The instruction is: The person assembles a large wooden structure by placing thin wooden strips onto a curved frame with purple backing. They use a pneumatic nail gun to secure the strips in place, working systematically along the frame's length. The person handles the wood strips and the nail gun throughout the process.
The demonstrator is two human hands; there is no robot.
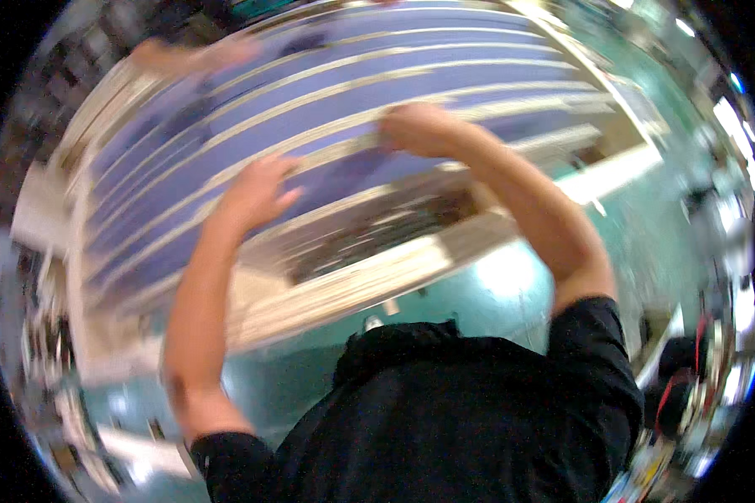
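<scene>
Looking down at a big pale wooden frame (608, 173), set at a slant and filling most of the upper view. Purple sheeting (348, 178) inside it, in long bands between pale wooden strips (337, 149), right under and between both hands. Pretty smeared by blur, so can't make out grain or edges well.

Left hand (260, 189) over the near-left part of the purple — thumb spread away from the rest, fingers open, nothing visible in the grasp. Can't tell whether touching the strips or just above. Right hand (415, 130) further in and to the right, near a strip, with fingers curled over. Can't tell if gripping the sheeting's edge or just bunched up; too blurry there.

As for stuff in the way: on the near side, a dark gap (377, 230) with muddled shapes down inside, then a pale near rail (344, 289) between that and the body. Both bare forearms reaching across the rail, hiding bits of frame. Black shirt (461, 419) blocking a good chunk of the lower view too.

Up at the far left corner, another person's hand (218, 57) over the frame — way too smeared to read. Around it all, green floor (302, 369) with a small pale piece (390, 307) just beside the near rail, plus a black object (679, 377) with a red line at far right.
</scene>
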